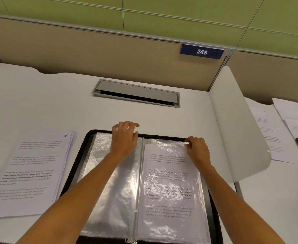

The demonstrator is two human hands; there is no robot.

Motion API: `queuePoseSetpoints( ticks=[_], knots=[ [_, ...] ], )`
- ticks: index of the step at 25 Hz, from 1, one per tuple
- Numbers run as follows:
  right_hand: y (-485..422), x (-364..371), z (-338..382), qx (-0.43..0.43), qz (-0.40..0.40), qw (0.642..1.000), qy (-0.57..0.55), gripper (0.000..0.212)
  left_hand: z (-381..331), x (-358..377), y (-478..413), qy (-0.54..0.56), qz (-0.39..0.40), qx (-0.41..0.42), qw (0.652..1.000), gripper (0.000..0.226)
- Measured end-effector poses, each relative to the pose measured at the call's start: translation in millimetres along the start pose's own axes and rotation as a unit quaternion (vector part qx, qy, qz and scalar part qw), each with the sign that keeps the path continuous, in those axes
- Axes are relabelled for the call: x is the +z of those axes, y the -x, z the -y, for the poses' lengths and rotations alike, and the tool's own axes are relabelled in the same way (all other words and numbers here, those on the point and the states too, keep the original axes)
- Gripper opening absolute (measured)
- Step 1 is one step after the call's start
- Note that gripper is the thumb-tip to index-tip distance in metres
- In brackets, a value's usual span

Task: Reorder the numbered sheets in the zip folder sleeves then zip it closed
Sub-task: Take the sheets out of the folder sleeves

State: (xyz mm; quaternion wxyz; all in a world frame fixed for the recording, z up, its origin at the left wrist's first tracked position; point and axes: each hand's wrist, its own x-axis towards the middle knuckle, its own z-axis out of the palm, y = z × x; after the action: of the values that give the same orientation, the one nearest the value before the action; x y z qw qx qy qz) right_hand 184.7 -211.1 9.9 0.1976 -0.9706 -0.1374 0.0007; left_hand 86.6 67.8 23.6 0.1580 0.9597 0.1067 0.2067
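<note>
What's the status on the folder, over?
Left hand rests on folder top edge. Right hand pinches sheet top at right sleeve. Folder open, unzipped; left sleeve empty. Stack lies left, nothing blocking.

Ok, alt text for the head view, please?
An open black zip folder lies on a white desk; the left hand rests on its top edge, the right hand pinches the top corner of a printed sheet in the right sleeve. A white paper stack marked 10 lies to its left.
</note>
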Motion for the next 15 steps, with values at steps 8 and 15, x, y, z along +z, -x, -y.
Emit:
queuePoseSetpoints(
  ticks=[8,15],
  knots=[
    [-2,-16,-7,-0.12,0.022,0.993,0.004,0.013,-59,34,-8,-0.003,0.151,0.131,0.98,0.038],
    [0,-23,-10,-0.145,0.077,0.986,-0.009,0.012,-88,55,-18,-0.031,0.249,0.154,0.956,0.045]
  ],
)
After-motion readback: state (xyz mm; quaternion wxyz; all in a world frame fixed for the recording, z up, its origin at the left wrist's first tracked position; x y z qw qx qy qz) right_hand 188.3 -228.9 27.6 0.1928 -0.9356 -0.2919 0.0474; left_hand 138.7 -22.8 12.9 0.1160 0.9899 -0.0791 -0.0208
